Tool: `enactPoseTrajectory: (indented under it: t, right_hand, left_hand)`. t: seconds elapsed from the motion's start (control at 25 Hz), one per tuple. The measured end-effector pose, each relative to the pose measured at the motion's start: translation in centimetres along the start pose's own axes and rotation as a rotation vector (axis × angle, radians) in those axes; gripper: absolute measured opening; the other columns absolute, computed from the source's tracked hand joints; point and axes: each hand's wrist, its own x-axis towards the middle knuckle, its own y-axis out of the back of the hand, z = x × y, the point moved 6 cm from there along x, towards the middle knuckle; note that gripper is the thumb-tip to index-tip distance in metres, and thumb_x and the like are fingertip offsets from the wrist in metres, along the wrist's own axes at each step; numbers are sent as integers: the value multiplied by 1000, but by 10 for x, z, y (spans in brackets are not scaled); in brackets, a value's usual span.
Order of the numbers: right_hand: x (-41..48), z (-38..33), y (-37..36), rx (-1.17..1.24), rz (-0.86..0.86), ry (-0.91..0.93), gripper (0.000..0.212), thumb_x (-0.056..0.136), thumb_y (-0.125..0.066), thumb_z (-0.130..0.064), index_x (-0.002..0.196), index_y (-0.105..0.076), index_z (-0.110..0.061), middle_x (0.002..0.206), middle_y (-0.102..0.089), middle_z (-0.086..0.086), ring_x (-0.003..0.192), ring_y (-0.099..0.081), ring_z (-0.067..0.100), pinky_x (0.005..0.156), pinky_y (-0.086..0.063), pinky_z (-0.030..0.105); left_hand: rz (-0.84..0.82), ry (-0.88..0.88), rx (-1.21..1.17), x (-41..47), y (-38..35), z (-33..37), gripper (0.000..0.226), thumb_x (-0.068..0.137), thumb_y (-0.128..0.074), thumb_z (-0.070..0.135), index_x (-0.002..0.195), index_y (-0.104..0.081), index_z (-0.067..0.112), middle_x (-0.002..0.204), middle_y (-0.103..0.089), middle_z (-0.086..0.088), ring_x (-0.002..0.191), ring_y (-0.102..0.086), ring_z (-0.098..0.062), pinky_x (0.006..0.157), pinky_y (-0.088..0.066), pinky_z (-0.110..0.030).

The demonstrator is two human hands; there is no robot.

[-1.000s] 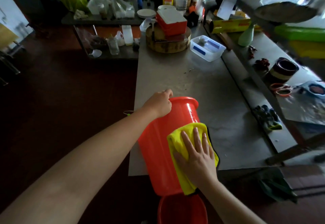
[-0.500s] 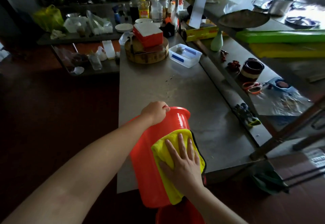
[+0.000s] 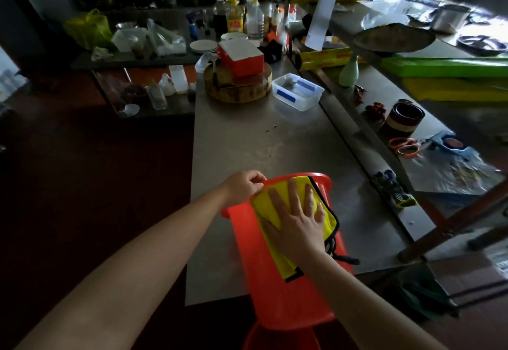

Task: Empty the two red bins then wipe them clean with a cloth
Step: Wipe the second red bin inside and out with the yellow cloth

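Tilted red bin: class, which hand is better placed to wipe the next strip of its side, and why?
Right. The right hand lies flat on the yellow cloth against the side of the tilted red bin, while the left hand grips the rim, steadying it.

Left hand (image 3: 242, 187) gripping tilted red bin (image 3: 275, 281) rim, right hand (image 3: 297, 220) flat on yellow cloth (image 3: 264, 204), steel table (image 3: 247, 140)

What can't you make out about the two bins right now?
All in the head view:
- Inside of the bin: hidden, since only its outer wall faces the camera. Whether it is empty or clean inside cannot be told.
- Second bin: cut off by the bottom edge and partly covered by the first bin.
- Wall under the cloth: hidden by the cloth and the flat right hand.
- Rim under the left hand: covered by its grip.
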Motion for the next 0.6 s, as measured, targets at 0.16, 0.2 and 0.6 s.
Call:
enactPoseTrajectory:
  t: [0.16,0.2,0.6]
  right_hand:
    - [-5,-20,-5,-6,20,38,77,90,-20,-83,153,13,-56,168,22,-7,152,24,34,119,1,64]
    - [-6,-21,-4,-13,16,39,77,90,-20,-83,153,14,-56,168,22,-7,152,24,34,119,1,63]
    - [-8,82,-7,308,-71,-198,76,84,-35,-87,149,-3,-66,169,2,-16,157,-3,18,115,-30,55]
  left_hand:
    - [45,-140,203,6,-4,26,33,97,-60,37,129,-65,30,122,-67,5,105,-61,-8,85,-39,-17]
    - [40,-152,230,9,-9,28,32,98,-60,36,128,-67,28,125,-67,5,109,-61,-10,86,-38,-16]
    - [62,-118,162,2,-25,22,22,98,-61,27,118,-69,23,96,-67,12,85,-59,-2,66,-37,0]
